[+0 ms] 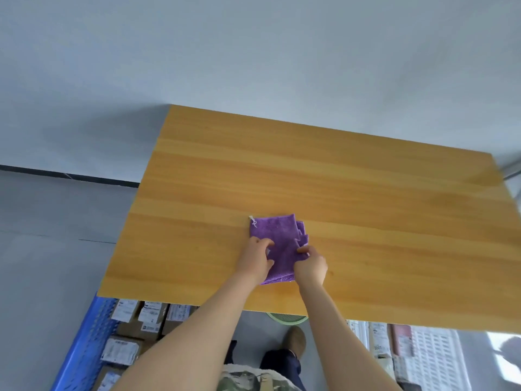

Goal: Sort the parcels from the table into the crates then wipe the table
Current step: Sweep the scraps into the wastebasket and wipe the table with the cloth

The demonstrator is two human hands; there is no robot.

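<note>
- My left hand (258,259) grips the left side of the purple cloth (277,235) with curled fingers. My right hand (311,266) pinches its right edge.
- The cloth lies folded on the counter (366,193), around mid-width and nearer my edge than the far one.
- Bare wood runs wide to the left, right and far side of the cloth, with a narrower strip towards me.
- The counter's far edge sits against the wall (253,52), and the frame cuts off its right end.
- Below the near edge on my left, a blue crate (84,348) holds cardboard parcels (124,351), partly hidden by the counter and my forearm.
- On my right, a white crate (439,359) holds pale parcels (379,345), blurred and cut off.
- A green rim (284,318) peeks from under the counter; I cannot tell what it is.
</note>
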